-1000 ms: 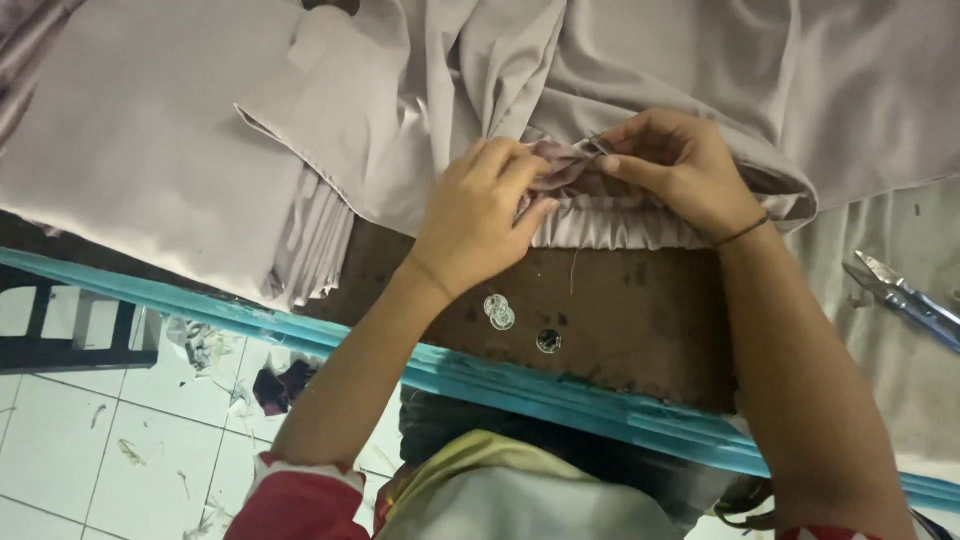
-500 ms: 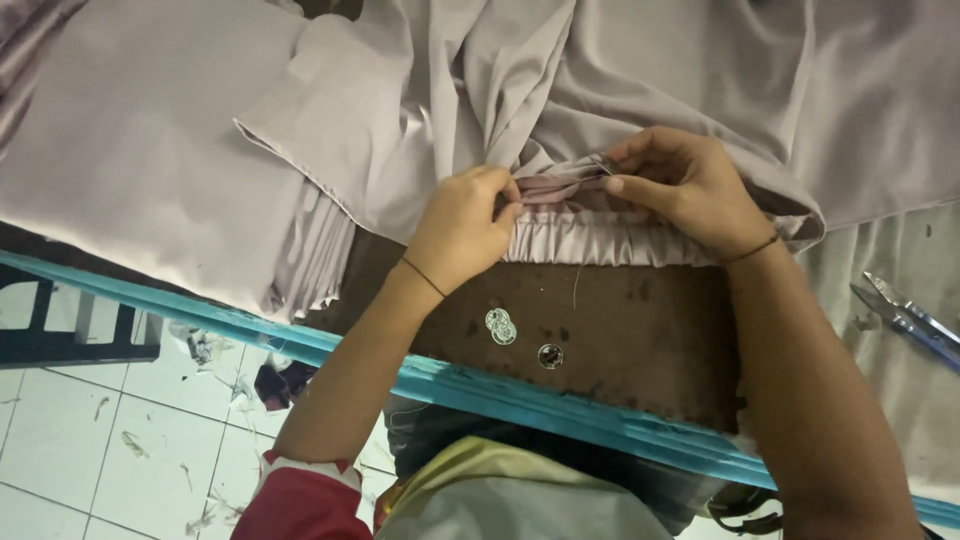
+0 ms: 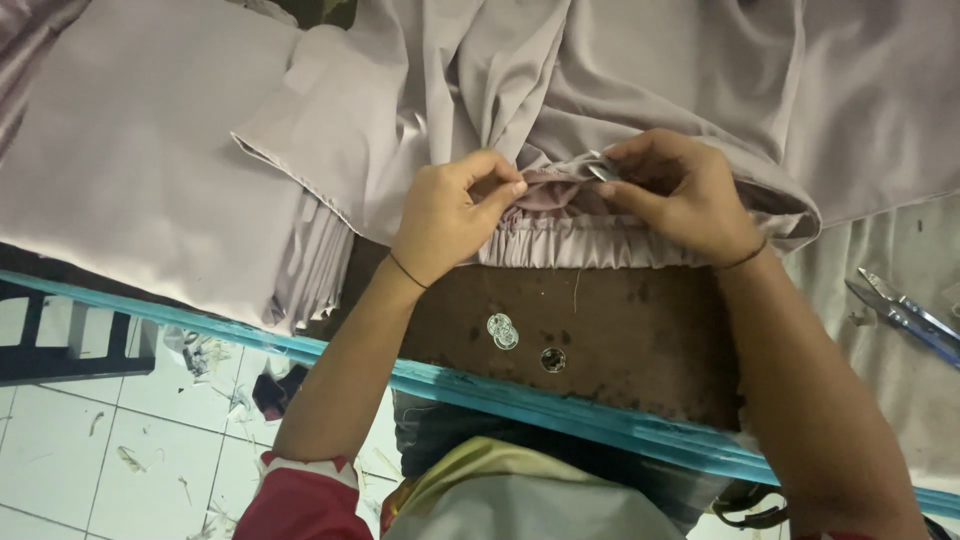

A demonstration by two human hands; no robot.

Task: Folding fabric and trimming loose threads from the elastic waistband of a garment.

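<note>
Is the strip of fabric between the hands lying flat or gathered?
Gathered. The fabric band shows tight parallel pleats along the table edge, pinched by the left hand and the right hand.

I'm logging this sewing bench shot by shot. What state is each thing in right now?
Left hand: fingers pinched shut on the gathered band.
Right hand: fingers pinched shut on the gathered band, a small metal piece at the fingertips.
Gathered band: pleated, held up off the table edge.
Pale fabric: loose, folded and crumpled across the table.
Snips: lying untouched, apart from both hands.
Round metal pieces: loose on the brown table.
</note>
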